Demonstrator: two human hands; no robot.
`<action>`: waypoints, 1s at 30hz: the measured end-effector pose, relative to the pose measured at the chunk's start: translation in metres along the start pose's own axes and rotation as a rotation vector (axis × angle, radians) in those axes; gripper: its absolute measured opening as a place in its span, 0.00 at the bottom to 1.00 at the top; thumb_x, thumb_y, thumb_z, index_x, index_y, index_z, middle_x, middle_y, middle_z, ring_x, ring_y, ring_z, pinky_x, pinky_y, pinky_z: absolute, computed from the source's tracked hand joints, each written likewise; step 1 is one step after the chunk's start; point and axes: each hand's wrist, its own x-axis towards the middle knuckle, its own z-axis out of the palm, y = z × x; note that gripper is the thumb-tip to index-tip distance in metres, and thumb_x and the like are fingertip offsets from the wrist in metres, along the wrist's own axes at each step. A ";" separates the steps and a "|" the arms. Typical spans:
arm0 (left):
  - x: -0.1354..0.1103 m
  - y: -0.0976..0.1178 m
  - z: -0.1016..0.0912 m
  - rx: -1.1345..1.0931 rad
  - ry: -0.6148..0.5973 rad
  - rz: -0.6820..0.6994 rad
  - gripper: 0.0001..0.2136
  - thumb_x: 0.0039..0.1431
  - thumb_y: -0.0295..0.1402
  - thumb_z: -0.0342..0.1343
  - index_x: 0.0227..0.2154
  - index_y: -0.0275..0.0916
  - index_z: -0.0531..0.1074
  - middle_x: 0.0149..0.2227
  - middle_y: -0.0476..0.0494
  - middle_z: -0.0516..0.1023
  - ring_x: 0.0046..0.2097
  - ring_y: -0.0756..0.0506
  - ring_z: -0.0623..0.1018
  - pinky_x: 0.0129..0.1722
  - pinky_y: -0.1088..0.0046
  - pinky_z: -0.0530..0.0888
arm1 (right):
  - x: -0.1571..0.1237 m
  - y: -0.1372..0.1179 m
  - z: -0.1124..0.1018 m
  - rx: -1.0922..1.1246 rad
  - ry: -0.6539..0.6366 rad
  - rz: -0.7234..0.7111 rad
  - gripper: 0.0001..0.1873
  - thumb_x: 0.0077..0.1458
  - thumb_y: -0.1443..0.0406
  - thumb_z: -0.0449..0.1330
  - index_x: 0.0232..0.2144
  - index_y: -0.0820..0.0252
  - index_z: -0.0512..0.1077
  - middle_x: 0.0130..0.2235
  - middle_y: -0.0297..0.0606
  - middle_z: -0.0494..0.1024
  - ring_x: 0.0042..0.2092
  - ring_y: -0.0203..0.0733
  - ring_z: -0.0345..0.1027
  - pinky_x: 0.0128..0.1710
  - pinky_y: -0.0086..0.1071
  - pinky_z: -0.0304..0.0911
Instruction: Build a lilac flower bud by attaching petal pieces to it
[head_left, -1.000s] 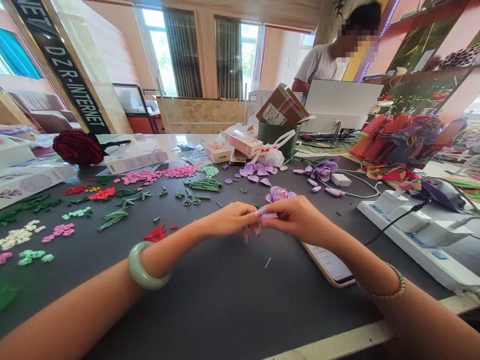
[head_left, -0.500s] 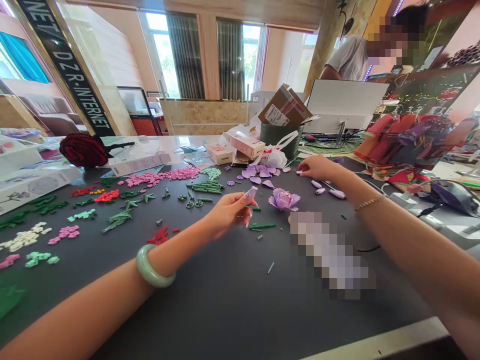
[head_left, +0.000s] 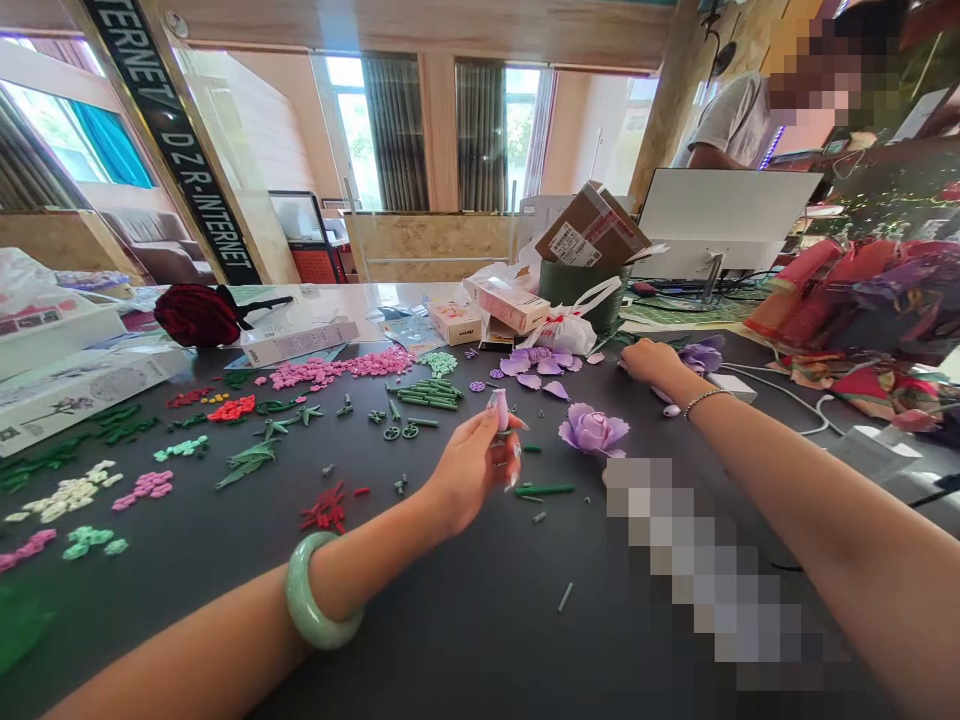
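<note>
Held upright between the thumb and fingers of my left hand (head_left: 480,460) is a small lilac bud-shaped piece (head_left: 501,403). My right hand (head_left: 649,362) reaches to the far right of the dark table, its fingers curled down at the surface; whatever they grip is hidden. By its wrist lie a purple flower (head_left: 701,352) and a lilac piece (head_left: 670,410), partly behind the forearm. An assembled lilac flower (head_left: 594,430) rests between my hands. Loose purple petals (head_left: 541,362) are spread behind it, and a dark green stem piece (head_left: 544,490) is near my left hand.
Piles of pink pieces (head_left: 341,368), green rods (head_left: 431,393) and red pieces (head_left: 324,510) cover the left and middle. Boxes (head_left: 508,303), a green bin (head_left: 600,292) and a monitor (head_left: 724,215) stand behind. A person (head_left: 731,125) is at the back right.
My right hand has moved slightly right and lower in the view, with fingers now curled down. The lilac piece in my left hand has turned more upright. The whole view has shifted.
</note>
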 end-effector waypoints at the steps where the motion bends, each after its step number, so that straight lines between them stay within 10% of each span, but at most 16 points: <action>1: 0.000 -0.001 0.001 -0.018 0.015 -0.008 0.15 0.67 0.39 0.45 0.30 0.36 0.69 0.23 0.53 0.65 0.19 0.55 0.66 0.21 0.79 0.64 | 0.002 0.000 0.001 -0.006 -0.004 0.021 0.18 0.62 0.60 0.58 0.51 0.62 0.68 0.51 0.43 0.71 0.48 0.45 0.70 0.46 0.44 0.68; 10: -0.003 -0.006 0.002 -0.056 0.006 0.000 0.15 0.67 0.40 0.47 0.28 0.36 0.68 0.21 0.54 0.65 0.17 0.56 0.65 0.21 0.79 0.63 | 0.022 -0.003 0.002 0.027 -0.006 0.111 0.17 0.62 0.60 0.58 0.51 0.61 0.68 0.51 0.43 0.71 0.47 0.44 0.70 0.45 0.44 0.69; 30: 0.001 -0.016 -0.003 0.008 -0.014 0.019 0.16 0.63 0.45 0.51 0.27 0.36 0.67 0.19 0.55 0.63 0.18 0.55 0.65 0.20 0.79 0.63 | 0.038 -0.011 0.010 0.117 -0.075 -0.161 0.16 0.62 0.60 0.58 0.51 0.60 0.68 0.51 0.42 0.71 0.47 0.44 0.70 0.45 0.43 0.69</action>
